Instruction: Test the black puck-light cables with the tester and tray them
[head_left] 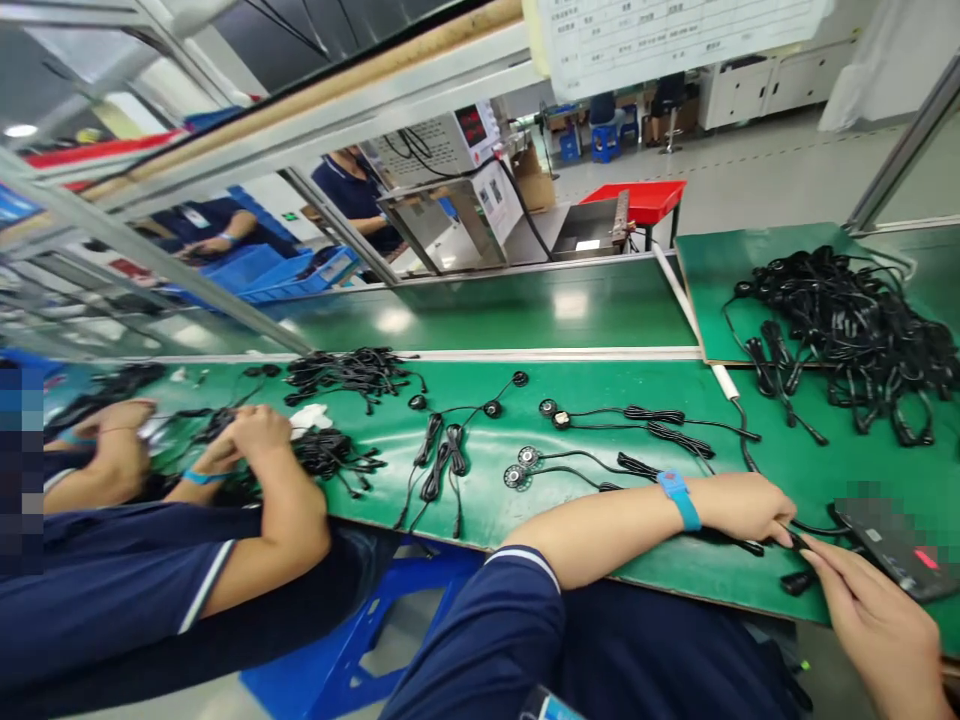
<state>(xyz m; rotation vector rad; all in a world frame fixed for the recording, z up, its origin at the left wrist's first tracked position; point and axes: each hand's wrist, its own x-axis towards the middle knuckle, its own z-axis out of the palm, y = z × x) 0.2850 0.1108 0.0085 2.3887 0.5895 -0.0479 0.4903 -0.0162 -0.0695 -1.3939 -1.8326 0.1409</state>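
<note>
**Green bench, black cables: two hands meet at one cable end**

Green covering lies over the long bench [675,570], and many black cables are spread on it. The person's left hand [742,505], with a blue wristband [679,497] on its wrist, rests on the bench near the front edge at the right. Its fingers [780,530] are closed narrow on a thin black cable [814,527], which runs on toward a dark flat device [896,545] with a small red light. The right hand [877,620] comes in from the lower right corner. Its fingers [821,560] are stretched out, and the tips reach a small black plug [793,583] that lies at the bench edge, just beside the left hand. It cannot be told if they grip the plug or only touch it.

Behind the left arm, several cables with round ends [652,415] lie side by side and apart from each other. A big tangled pile of cables [847,330] sits on a separate green mat farther back at the right.

At the left a co-worker sits at the same bench, and this person's hands [247,430] are on another bundle of black cables. A blue stool [375,640] stands under the bench between the two people.
</note>
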